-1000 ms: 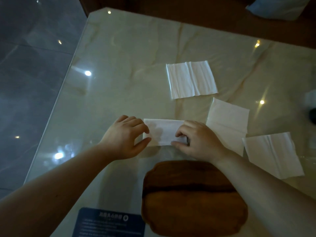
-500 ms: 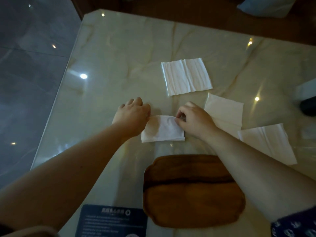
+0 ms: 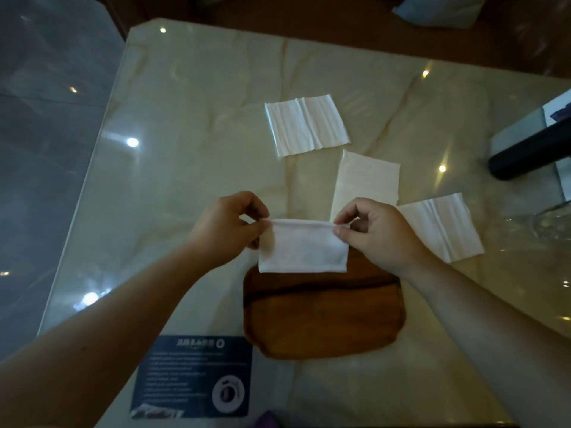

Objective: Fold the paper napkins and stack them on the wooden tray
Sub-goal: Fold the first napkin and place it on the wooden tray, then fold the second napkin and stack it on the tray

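Observation:
A folded white napkin (image 3: 304, 248) hangs in the air over the far edge of the brown wooden tray (image 3: 324, 316). My left hand (image 3: 227, 228) pinches its top left corner and my right hand (image 3: 375, 234) pinches its top right corner. The tray holds nothing else that I can see. Three more white napkins lie flat on the marble table: one (image 3: 306, 125) further back, one (image 3: 367, 183) just behind my right hand, and one (image 3: 445, 227) to the right of it.
A dark printed card (image 3: 193, 375) lies on the table left of the tray. A black bar on a grey base (image 3: 528, 149) stands at the right edge. The table's left edge (image 3: 89, 168) drops to a grey tiled floor.
Both hands have lifted the folded napkin off the table and brought it toward me, above the tray's far edge. Earlier they were pressing it flat on the table.

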A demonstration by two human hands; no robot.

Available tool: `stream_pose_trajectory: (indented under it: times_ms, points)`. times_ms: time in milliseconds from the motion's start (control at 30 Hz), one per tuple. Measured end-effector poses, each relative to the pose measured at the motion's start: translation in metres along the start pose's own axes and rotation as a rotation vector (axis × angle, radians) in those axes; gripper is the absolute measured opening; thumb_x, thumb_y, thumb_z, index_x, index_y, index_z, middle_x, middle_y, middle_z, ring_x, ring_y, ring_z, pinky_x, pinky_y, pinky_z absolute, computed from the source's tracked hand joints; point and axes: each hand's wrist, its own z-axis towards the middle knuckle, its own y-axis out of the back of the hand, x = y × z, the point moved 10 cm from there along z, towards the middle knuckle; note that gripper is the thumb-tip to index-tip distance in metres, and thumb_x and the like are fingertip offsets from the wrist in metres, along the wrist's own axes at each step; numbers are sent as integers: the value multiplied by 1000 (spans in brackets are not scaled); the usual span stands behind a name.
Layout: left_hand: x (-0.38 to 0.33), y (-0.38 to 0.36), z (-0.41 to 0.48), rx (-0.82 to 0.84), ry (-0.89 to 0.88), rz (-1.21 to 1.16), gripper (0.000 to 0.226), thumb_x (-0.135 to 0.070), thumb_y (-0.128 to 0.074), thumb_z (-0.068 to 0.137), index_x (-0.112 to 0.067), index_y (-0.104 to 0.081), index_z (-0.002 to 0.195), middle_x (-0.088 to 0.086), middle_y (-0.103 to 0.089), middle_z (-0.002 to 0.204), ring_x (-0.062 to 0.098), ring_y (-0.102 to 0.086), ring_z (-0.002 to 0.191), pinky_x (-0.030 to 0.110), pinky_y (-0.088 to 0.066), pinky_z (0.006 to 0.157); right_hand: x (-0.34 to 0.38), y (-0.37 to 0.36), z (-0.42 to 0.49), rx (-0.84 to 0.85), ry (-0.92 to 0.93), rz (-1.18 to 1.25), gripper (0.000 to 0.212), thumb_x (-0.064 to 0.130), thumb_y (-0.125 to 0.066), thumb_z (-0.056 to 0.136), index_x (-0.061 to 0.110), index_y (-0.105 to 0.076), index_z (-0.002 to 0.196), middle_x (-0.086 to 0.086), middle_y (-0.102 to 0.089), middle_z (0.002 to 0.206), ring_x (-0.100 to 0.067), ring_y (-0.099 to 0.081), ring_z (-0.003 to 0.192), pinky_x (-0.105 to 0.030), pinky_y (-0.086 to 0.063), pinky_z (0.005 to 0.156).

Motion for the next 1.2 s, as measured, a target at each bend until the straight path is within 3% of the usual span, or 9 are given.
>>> stream_pose_trajectory:
  times_ms: [133,267,333,433,533,667,833,967,1200]
  points:
    - [-2,-36,-28,38,27,36,21,-14,-69,82,-32,-59,73,-10,-65,85,7,-69,58,35,-61,55,-22,3,-41,20,-51,25,16,16,-72,80,28,-62,76,7,-66,60,-6,-59,53,-15,-46,55]
    - [4,-69,-49,76,49,85,23,-14,-69,81,-32,-58,72,-8,-67,72,4,-67,56,32,-60,55,-46,2,-69,34,-75,66,15,11,-73,79,23,-64,77,-14,-69,73,-35,-65,72,-44,-53,67]
    - [7,-80,-57,75,44,115,24,-15,-69,81,-34,-58,72,-9,-67,72,3,-67,56,26,-58,53,-56,0,-79,44,-81,67,12,10,-72,80,20,-64,78,-21,-66,74,-39,-61,72,-45,-51,65]
    - [14,-94,-64,68,36,168,25,-17,-69,81,-37,-57,71,-10,-67,76,0,-65,56,16,-52,48,-68,-2,-86,29,-81,46,14,8,-72,80,19,-64,76,-8,-64,65,-23,-56,59,-23,-45,56]
    - [24,-101,-66,47,49,188,26,-16,-68,81,-37,-57,71,-11,-66,77,1,-65,53,19,-54,49,-74,-5,-84,20,-75,22,17,8,-72,80,22,-63,75,3,-58,60,-6,-48,52,-14,-39,51]
    - [32,-102,-64,8,63,262,28,-18,-66,82,-40,-54,70,-12,-65,76,1,-63,52,17,-49,48,-80,-10,-78,47,-48,-35,9,13,-69,82,20,-63,79,-4,-61,67,-13,-53,57,-20,-42,53]
    - [23,-102,-64,-47,2,389,28,-20,-65,82,-43,-51,75,-23,-53,76,-5,-52,65,13,-36,52,-78,-10,-75,51,51,-153,9,11,-67,82,19,-62,81,10,-54,75,-10,-53,64,-12,-41,57]
    - [18,-100,-63,-74,-33,506,18,-30,-66,80,-39,-51,81,-17,-45,90,0,-44,63,17,-31,48,-79,-5,-71,41,91,-226,8,19,-69,82,22,-61,83,12,-52,85,-7,-55,65,-11,-41,58]
    - [-12,-89,-33,-116,-164,594,11,-39,-61,83,-31,-55,89,-15,-50,90,6,-55,66,18,-35,45,-81,34,-38,-38,103,-266,11,31,-68,81,28,-59,86,12,-51,90,-5,-56,65,-22,-46,60]
